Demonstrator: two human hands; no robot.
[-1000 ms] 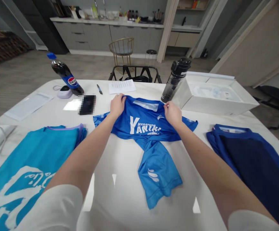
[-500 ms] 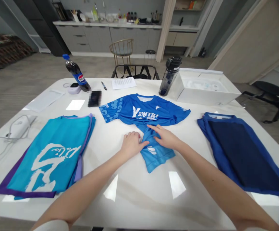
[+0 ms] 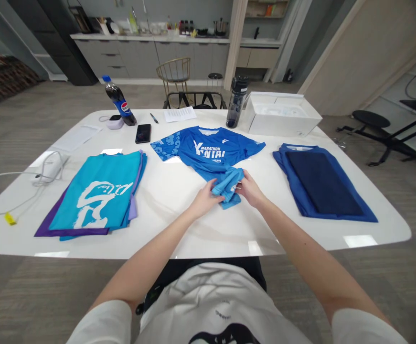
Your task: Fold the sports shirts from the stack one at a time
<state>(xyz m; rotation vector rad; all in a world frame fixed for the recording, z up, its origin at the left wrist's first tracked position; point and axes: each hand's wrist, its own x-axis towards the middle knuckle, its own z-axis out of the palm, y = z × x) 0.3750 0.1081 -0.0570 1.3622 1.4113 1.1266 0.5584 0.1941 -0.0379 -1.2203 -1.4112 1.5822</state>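
A blue T-shirt (image 3: 209, 143) with white lettering lies on the white table, its chest and sleeves spread flat. Its lighter blue lower part is bunched up between my hands. My left hand (image 3: 208, 198) grips the left side of this bunched hem, thumb on top. On the other side my right hand (image 3: 250, 188) has its fingers closed on the same fabric. To the left lies a stack of shirts with a turquoise shirt (image 3: 118, 172) on top. On the right, a dark navy folded garment (image 3: 322, 181) rests on a blue shirt (image 3: 293, 191).
Along the far side of the table (image 3: 168, 229) stand a cola bottle (image 3: 120, 102), a dark tumbler (image 3: 236, 102) and a white box (image 3: 282, 126). A phone (image 3: 143, 134), a pen (image 3: 154, 118) and papers (image 3: 179, 114) lie there too. A white power strip (image 3: 52, 167) with cables sits at left.
My hands have gathered and lifted the shirt's lower part, which lay flat and narrow before. The view has tilted down, showing the table's near edge and my lap.
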